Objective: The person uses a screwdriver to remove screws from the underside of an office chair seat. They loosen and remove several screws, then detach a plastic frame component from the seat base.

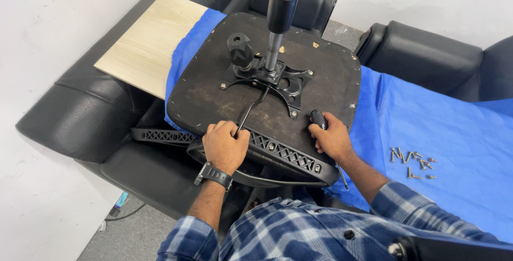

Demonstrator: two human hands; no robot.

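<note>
Seat (214,92) lay upside down across the black sofa (80,116), on the blue cloth (443,127). That put the tilt plate (278,79) and gas cylinder (280,4) face up and reachable, probably why it was flipped. Cloth likely kept the sofa clean and caught hardware.

Left hand (225,146) was fisted at the seat's 6 o'clock edge, closed around the end of the bent lever (251,110) that ran up toward the plate. Looked like it was steadying the seat too.

Right hand (332,139) was wrapped around a black-handled screwdriver (319,119) at about 5 o'clock on the seat; shaft stuck out below the wrist, pointing back toward the person. Tip wasn't on any screw.

Black lattice bracket (283,153) ran along the near edge between and under the hands, screws visible in it. Knob (240,50) stood at 10 o'clock of the plate.

Loose screws (411,162) piled on the cloth at 3 o'clock, well apart from the right hand. Wood board (149,41) at 10 o'clock, partly under the cloth. The cylinder blocked the view of the far edge.
</note>
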